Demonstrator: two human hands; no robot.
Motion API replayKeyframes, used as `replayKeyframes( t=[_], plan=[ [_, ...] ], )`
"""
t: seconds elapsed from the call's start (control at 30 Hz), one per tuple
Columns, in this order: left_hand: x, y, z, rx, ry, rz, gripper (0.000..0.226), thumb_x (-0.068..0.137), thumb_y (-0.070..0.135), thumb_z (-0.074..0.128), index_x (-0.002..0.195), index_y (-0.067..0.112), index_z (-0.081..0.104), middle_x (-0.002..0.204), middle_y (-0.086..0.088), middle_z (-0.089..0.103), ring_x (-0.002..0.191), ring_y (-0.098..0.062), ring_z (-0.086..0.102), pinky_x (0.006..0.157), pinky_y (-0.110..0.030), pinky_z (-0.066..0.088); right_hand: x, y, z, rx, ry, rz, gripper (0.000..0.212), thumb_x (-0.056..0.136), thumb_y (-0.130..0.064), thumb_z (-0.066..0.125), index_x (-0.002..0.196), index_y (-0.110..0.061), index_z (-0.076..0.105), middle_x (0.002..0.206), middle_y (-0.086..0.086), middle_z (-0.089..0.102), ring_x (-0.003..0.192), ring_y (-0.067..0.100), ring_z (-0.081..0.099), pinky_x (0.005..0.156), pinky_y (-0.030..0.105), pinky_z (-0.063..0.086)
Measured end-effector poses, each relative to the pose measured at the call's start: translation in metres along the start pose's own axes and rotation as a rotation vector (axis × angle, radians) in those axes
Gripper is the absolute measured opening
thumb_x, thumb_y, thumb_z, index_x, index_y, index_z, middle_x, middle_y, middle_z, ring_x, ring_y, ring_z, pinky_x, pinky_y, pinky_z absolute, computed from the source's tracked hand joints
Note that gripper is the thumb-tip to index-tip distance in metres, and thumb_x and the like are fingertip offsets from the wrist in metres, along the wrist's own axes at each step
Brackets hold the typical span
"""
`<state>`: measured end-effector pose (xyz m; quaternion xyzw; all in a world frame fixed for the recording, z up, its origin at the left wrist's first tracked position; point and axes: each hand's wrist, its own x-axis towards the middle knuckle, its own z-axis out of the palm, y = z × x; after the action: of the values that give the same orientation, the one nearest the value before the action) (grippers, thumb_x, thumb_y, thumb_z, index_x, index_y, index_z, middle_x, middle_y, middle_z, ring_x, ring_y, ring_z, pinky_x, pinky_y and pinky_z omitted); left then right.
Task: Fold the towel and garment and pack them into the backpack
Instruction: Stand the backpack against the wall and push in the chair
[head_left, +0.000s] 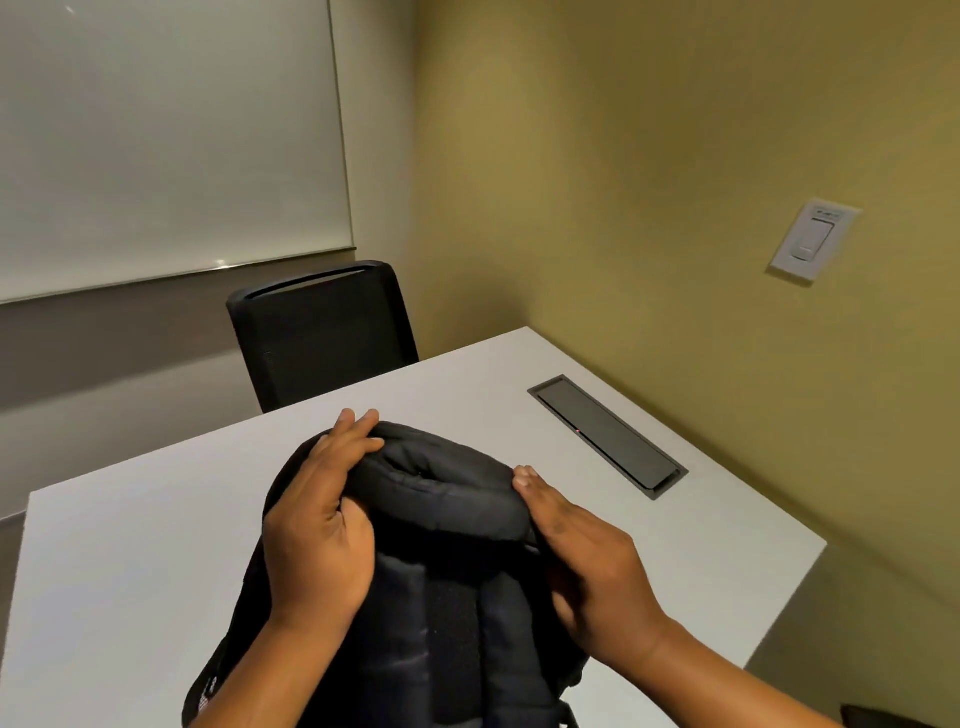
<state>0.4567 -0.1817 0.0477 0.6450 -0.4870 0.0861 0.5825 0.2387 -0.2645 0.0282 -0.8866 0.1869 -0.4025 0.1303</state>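
Forearms, two, bare, enter from the lower edge, cut off by the frame.

Left grip (317, 525): fingers curled over the upper left corner of the backpack (441, 483), clamped on its padded top. Two fingertips show beyond the far rim.

Right grip (587, 566): closed on the right end of the same padded top. Fingertips rest on the rim; the thumb is hidden.

Backpack: black, standing on the table (130, 571) at its near edge, between the two grips. The padded back panel and shoulder straps face the camera. Its base is cut off by the lower edge. Its interior is hidden, so the contents cannot be told, nor whether its opening is shut. White lettering (205, 696) low on its left side is too small to read.

Dark object (878, 717): at the lower right corner, mostly cut off and not identifiable.

Table: white, rectangular, its right side against the wall.

Cable hatch (608, 436): dark grey, set flush in the table beyond and to the right of the backpack, well apart from it. A small red dot shows on it.

Chair (322, 332): black, at the table's far side, its seat hidden by the table.

Wall switch (813, 241): white plate on the yellow-green wall, right.

Whiteboard (166, 140): on the far wall, behind the chair, cut off at the top and left.
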Motion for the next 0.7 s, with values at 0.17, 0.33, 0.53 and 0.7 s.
replayKeyframes(
  t=[0.17, 0.33, 0.53, 0.7],
  plan=[
    [0.028, 0.018, 0.014, -0.071, -0.038, -0.003, 0.058, 0.07, -0.01, 0.038, 0.111, 0.015, 0.07, 0.126, 0.007, 0.064, 0.123, -0.002, 0.055, 0.108, -0.014, 0.034, 0.001, 0.009, -0.016, 0.011, 0.044, 0.09, 0.064, 0.084, 0.002, 0.053, 0.146, -0.01, 0.04, 0.147, 0.005, 0.05, 0.132, 0.015, 0.052, 0.105, 0.033, 0.047],
    [0.062, 0.046, 0.058, -0.11, -0.084, -0.012, 0.061, 0.073, -0.022, 0.047, 0.112, 0.018, 0.072, 0.117, 0.011, 0.068, 0.113, 0.004, 0.059, 0.102, -0.01, 0.038, 0.005, 0.043, -0.054, -0.042, 0.067, 0.182, 0.08, 0.071, 0.01, 0.059, 0.146, -0.013, 0.043, 0.135, -0.003, 0.061, 0.11, 0.01, 0.065, 0.094, 0.018, 0.048],
    [0.095, 0.09, 0.134, -0.173, -0.15, 0.041, 0.056, 0.073, -0.019, 0.048, 0.112, 0.014, 0.072, 0.111, 0.008, 0.07, 0.108, 0.002, 0.061, 0.096, -0.01, 0.043, 0.014, 0.099, -0.113, -0.136, 0.141, 0.193, 0.08, 0.071, 0.011, 0.062, 0.145, -0.011, 0.044, 0.131, 0.0, 0.064, 0.108, 0.009, 0.064, 0.095, 0.017, 0.048],
    [0.117, 0.129, 0.214, -0.254, -0.254, 0.047, 0.056, 0.075, -0.015, 0.046, 0.112, 0.017, 0.072, 0.109, 0.01, 0.071, 0.105, 0.002, 0.063, 0.099, -0.018, 0.046, 0.015, 0.155, -0.175, -0.247, 0.236, 0.172, 0.07, 0.071, 0.011, 0.059, 0.139, -0.003, 0.049, 0.134, -0.001, 0.057, 0.122, 0.006, 0.056, 0.105, 0.019, 0.043]
  ],
)
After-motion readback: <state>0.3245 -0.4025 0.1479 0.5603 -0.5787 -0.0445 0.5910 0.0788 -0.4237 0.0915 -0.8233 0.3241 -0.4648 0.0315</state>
